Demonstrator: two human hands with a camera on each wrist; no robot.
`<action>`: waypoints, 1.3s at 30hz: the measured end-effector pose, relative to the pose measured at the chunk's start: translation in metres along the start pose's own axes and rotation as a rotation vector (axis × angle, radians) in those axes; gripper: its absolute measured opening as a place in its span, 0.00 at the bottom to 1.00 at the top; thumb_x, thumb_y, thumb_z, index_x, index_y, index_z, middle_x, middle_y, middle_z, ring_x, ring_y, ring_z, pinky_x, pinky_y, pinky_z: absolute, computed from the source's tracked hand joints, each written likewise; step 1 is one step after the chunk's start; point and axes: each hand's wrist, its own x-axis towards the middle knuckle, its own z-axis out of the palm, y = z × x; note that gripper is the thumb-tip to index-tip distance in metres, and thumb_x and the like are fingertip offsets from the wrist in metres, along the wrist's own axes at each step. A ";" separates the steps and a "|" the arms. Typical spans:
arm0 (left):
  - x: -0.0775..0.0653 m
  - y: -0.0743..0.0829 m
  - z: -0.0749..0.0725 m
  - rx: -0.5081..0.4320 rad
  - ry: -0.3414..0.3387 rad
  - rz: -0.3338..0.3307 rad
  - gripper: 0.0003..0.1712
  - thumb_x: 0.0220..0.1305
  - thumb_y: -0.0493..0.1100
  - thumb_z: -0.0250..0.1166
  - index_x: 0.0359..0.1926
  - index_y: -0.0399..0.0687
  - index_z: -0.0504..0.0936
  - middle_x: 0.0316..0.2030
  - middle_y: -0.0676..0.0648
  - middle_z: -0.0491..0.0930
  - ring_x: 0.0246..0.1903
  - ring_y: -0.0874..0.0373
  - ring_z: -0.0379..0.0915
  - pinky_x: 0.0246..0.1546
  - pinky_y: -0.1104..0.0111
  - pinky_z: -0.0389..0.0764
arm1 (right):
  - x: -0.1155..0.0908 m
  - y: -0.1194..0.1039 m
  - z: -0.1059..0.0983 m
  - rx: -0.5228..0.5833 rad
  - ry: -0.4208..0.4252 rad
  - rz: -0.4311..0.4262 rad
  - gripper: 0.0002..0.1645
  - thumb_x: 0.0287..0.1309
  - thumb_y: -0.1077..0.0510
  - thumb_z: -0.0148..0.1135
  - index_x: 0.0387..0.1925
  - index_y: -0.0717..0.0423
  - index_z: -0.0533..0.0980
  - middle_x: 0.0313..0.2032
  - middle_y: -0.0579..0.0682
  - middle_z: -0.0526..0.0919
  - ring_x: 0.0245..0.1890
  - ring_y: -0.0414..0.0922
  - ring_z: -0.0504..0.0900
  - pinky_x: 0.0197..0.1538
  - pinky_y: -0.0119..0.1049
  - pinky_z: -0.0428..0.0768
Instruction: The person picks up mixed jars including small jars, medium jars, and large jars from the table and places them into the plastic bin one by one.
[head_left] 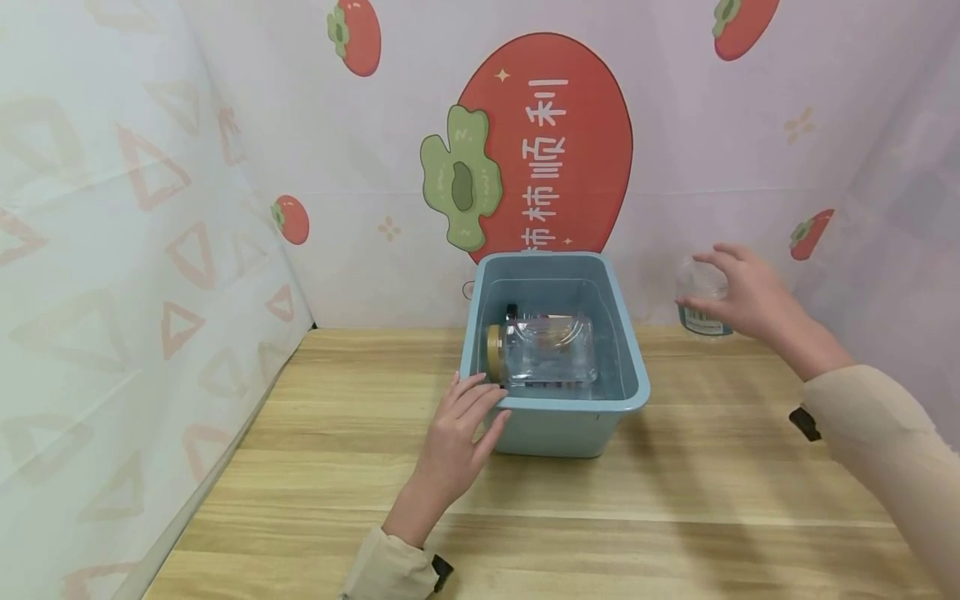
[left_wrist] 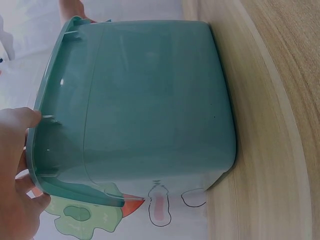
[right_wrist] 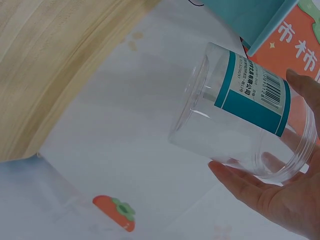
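My right hand (head_left: 753,296) grips a clear plastic jar (right_wrist: 205,125), fingers and thumb on either side near one end. A blue-green label (right_wrist: 252,107) with a barcode wraps the jar, and no lid shows on it. In the head view this jar is up by the back wall, right of a blue plastic bin (head_left: 555,432). My left hand (head_left: 457,437) holds the bin's near left corner, fingers over the rim and thumb on the outer side. Inside the bin, a clear jar with a gold lid (head_left: 493,354) lies on its side, partly covering other things beneath.
The bin stands on a wood-grain table (head_left: 360,467) close to the back. Behind it hangs a pale cloth (head_left: 360,283) printed with red persimmons and white characters. Another pale cloth (head_left: 90,333) walls off the left side.
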 end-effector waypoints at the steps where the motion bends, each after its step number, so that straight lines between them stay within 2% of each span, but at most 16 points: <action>1: 0.000 0.000 0.000 0.000 0.000 -0.001 0.14 0.66 0.36 0.74 0.53 0.41 0.87 0.50 0.45 0.88 0.61 0.42 0.79 0.67 0.36 0.74 | 0.000 -0.001 0.000 -0.001 -0.002 -0.001 0.45 0.62 0.50 0.76 0.70 0.70 0.68 0.72 0.80 0.59 0.71 0.78 0.59 0.67 0.79 0.64; 15: 0.001 0.001 0.000 -0.003 0.002 0.005 0.15 0.66 0.35 0.74 0.53 0.40 0.87 0.50 0.45 0.88 0.61 0.41 0.80 0.67 0.35 0.74 | 0.007 -0.008 -0.004 -0.003 -0.022 -0.001 0.45 0.62 0.49 0.76 0.71 0.70 0.68 0.73 0.79 0.58 0.73 0.77 0.58 0.69 0.79 0.62; 27: 0.001 0.000 0.001 -0.010 0.003 0.000 0.15 0.65 0.35 0.74 0.52 0.40 0.87 0.50 0.45 0.88 0.61 0.41 0.80 0.66 0.33 0.74 | 0.011 -0.016 -0.006 -0.001 -0.006 -0.023 0.44 0.61 0.50 0.76 0.70 0.69 0.69 0.73 0.78 0.59 0.72 0.77 0.59 0.68 0.79 0.64; 39: 0.000 0.000 0.002 -0.003 0.015 0.005 0.15 0.65 0.34 0.74 0.52 0.40 0.87 0.49 0.45 0.88 0.60 0.41 0.80 0.67 0.35 0.74 | 0.017 -0.025 -0.008 0.000 -0.046 -0.005 0.46 0.63 0.49 0.75 0.72 0.67 0.67 0.75 0.77 0.57 0.73 0.76 0.58 0.67 0.79 0.67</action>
